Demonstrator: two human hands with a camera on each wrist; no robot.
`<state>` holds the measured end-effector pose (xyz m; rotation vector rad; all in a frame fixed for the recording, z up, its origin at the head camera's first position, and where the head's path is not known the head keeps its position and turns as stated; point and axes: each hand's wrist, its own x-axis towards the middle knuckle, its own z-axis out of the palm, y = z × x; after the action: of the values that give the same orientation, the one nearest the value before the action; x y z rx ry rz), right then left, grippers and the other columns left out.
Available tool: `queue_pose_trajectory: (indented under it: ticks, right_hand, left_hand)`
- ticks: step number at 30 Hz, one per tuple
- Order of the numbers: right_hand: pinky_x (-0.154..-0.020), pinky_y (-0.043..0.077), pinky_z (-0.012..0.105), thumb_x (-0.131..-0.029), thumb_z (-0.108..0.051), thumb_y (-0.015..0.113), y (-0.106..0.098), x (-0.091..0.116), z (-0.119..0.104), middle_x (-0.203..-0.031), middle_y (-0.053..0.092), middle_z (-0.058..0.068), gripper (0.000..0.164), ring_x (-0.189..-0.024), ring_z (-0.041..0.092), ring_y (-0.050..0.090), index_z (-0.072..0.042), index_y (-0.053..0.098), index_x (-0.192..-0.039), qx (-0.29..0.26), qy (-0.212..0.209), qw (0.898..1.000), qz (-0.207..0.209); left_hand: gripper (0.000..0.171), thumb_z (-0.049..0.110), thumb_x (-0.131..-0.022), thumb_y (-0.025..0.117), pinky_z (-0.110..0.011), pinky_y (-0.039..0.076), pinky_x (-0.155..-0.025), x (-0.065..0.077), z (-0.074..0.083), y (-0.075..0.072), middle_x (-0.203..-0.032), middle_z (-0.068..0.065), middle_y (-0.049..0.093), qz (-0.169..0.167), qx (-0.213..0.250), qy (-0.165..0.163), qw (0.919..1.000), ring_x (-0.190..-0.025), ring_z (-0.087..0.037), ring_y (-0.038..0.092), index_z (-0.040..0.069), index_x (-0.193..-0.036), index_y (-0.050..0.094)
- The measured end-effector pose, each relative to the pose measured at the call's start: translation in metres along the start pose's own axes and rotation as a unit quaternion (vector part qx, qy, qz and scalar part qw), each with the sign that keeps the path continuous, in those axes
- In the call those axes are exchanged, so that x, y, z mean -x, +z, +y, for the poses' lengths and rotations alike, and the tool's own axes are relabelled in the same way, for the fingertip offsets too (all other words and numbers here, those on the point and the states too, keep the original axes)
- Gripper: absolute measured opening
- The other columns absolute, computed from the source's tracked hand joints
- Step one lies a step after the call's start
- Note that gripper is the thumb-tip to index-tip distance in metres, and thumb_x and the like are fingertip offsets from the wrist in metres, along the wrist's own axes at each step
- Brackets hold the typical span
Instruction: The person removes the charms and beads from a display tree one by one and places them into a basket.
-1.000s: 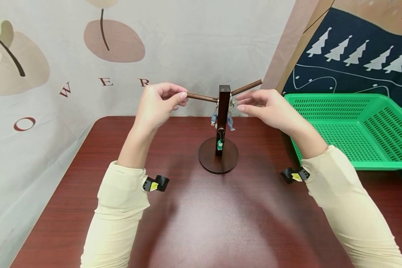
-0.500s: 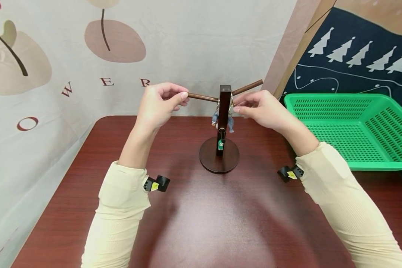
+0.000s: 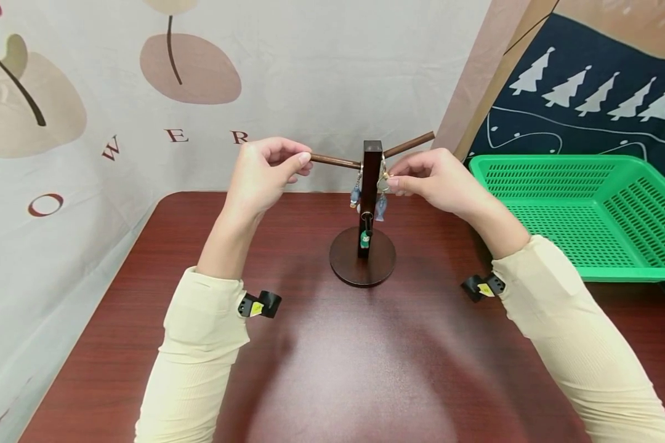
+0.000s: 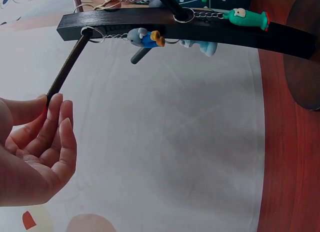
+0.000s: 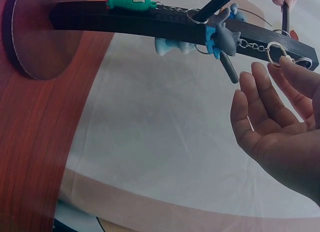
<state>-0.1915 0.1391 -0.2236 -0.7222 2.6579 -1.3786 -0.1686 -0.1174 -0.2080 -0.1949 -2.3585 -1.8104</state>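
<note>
A dark wooden stand (image 3: 371, 169) with a round base carries several pegs. My left hand (image 3: 263, 172) pinches the outer end of its left peg (image 3: 337, 162) between thumb and fingertips. From that peg hangs a keychain with a small blue-grey figure (image 4: 145, 38). On the right side, my right hand (image 3: 440, 181) pinches the metal ring (image 5: 275, 51) of another keychain, whose grey figure in blue (image 5: 222, 37) dangles by a chain beside the post. A green figure keychain (image 3: 364, 239) hangs on the front peg. Behind the post, a pale blue figure (image 5: 172, 46) is partly hidden.
The stand is on a reddish-brown table (image 3: 332, 344). A green plastic basket (image 3: 587, 274) lies at the right, close to my right forearm. Behind the table hangs a pale printed cloth (image 3: 310, 74). The right peg (image 3: 409, 144) juts up and back.
My right hand has moved left to the post and taken hold of the keychain's ring; the figure below it has shifted slightly. My left hand stays on the peg.
</note>
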Motion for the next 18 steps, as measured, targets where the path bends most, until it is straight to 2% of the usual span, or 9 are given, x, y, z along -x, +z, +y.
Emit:
queue_pose_trajectory:
  ticks: [9,18]
  right_hand:
    - [-0.065,0.051,0.022,-0.088,-0.008,0.061,-0.0043,0.0007,0.0031,-0.078,0.067,0.011,0.016,-0.069,0.01,0.065,0.006,0.067,-0.094,-0.026,-0.003,1.0,0.003]
    - [-0.065,0.051,0.023,-0.087,-0.01,0.063,-0.0093,0.0022,0.001,-0.078,0.067,0.009,0.018,-0.068,0.01,0.064,0.006,0.067,-0.094,-0.01,-0.006,1.0,0.009]
  left_hand:
    - [0.013,0.005,-0.085,0.064,-0.021,0.048,-0.062,0.0004,-0.0001,0.0008,-0.072,-0.003,0.066,0.0,0.001,0.002,1.0,-0.068,-0.011,0.063,-0.005,-0.093,0.066]
    - [0.013,0.006,-0.085,0.064,-0.021,0.049,-0.062,0.001,0.0005,0.0012,-0.072,-0.003,0.066,0.001,-0.007,0.003,1.0,-0.069,-0.011,0.063,-0.005,-0.093,0.066]
